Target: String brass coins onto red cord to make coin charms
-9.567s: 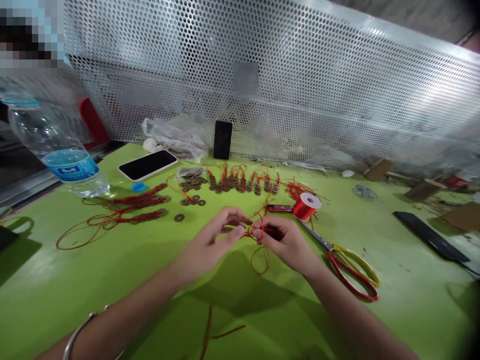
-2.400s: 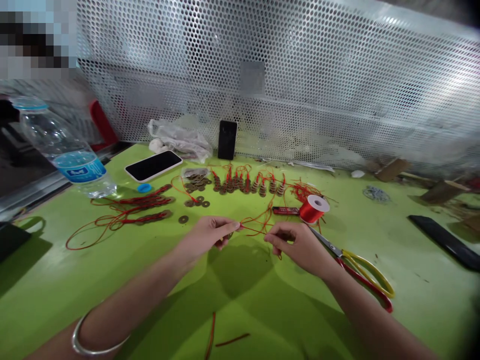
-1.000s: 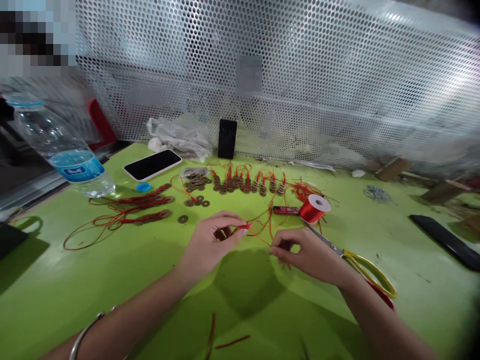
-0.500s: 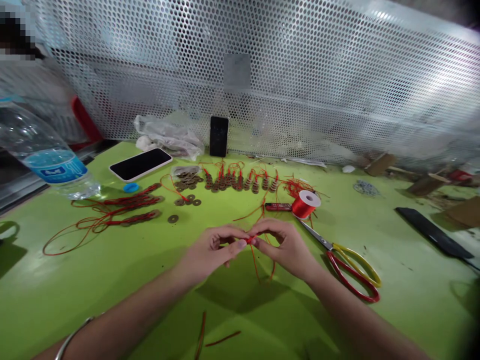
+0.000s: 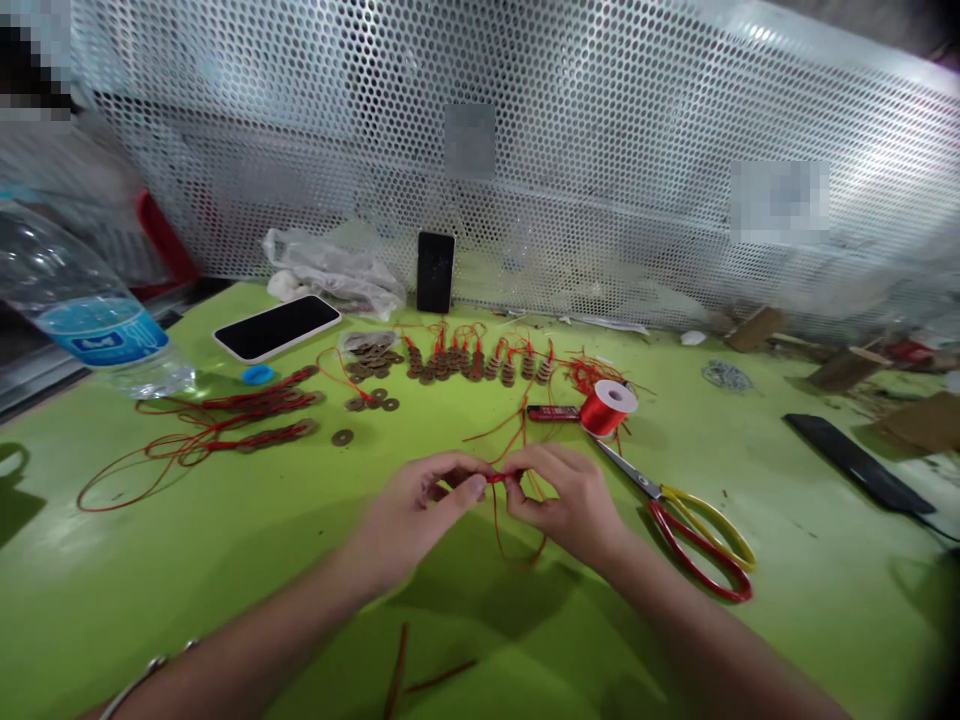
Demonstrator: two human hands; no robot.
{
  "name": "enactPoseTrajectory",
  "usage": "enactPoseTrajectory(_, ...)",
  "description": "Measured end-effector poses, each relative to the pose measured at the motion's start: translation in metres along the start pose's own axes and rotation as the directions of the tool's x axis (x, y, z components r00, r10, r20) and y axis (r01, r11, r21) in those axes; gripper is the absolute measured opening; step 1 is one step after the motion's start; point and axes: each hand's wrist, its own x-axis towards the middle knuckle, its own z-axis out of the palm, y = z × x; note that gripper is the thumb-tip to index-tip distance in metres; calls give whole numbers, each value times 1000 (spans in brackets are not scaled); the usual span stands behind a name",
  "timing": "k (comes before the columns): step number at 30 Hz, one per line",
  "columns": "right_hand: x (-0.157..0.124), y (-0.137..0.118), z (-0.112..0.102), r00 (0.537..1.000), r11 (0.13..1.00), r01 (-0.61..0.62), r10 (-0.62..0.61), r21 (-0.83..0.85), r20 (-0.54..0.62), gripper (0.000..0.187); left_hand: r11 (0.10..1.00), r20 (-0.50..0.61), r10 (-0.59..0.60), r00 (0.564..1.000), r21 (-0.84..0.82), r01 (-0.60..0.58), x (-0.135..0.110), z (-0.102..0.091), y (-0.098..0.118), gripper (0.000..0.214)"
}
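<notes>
Between my two hands a red cord (image 5: 496,479) is stretched, with what looks like a small knot or loop in its middle. My left hand (image 5: 431,505) pinches one side of it between thumb and forefinger. On the other side my right hand (image 5: 564,492) pinches it with thumb and fingertips. Loose cord ends hang below the fingers toward the table. Just beyond my right hand stands a spool of red cord (image 5: 604,412), against a dark red lighter-like box (image 5: 553,413). Scissors (image 5: 660,491) with one red and one yellow handle lie to the right.
Strung coin bundles (image 5: 450,362) line the back, beside loose coins (image 5: 371,360). More corded coins (image 5: 274,434) lie left, near a white-edged phone (image 5: 277,328) and water bottle (image 5: 112,340). Another phone (image 5: 436,272) leans on the perforated metal screen (image 5: 585,180). Cord scraps (image 5: 441,676) lie in front.
My right hand has curled its fingers and drawn slightly away from the left, pulling the cord between them. A hanging cord end now curves in a loop below. The view shifted slightly.
</notes>
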Motion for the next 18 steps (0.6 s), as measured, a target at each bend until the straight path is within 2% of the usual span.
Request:
enactPoseTrajectory(4, 3, 2, -5, 980, 980, 180, -186, -86, -72, 12, 970, 3, -64, 998, -233, 63, -2, 1, 1, 22)
enactPoseTrajectory(7, 4, 4, -11, 949, 950, 298, -305, -90, -80, 10, 949, 99, -121, 988, -281, 145, -1, 0, 2, 24)
enactPoseTrajectory(10, 3, 6, -16, 922, 923, 377, -382, -77, -63, 3, 930, 195, -170, 966, -293, 223, 0, -1, 1, 24)
enactPoseTrajectory(13, 3, 6, -20, 889, 891, 447, -453, -81, -76, 5, 896, 272, -183, 945, -349, 274, 3, -1, -7, 23)
enactPoseTrajectory(18, 5, 0, -24, 858, 854, 508, -514, -113, -29, 12, 776, 389, -180, 904, -508, 373, 6, 2, -21, 23)
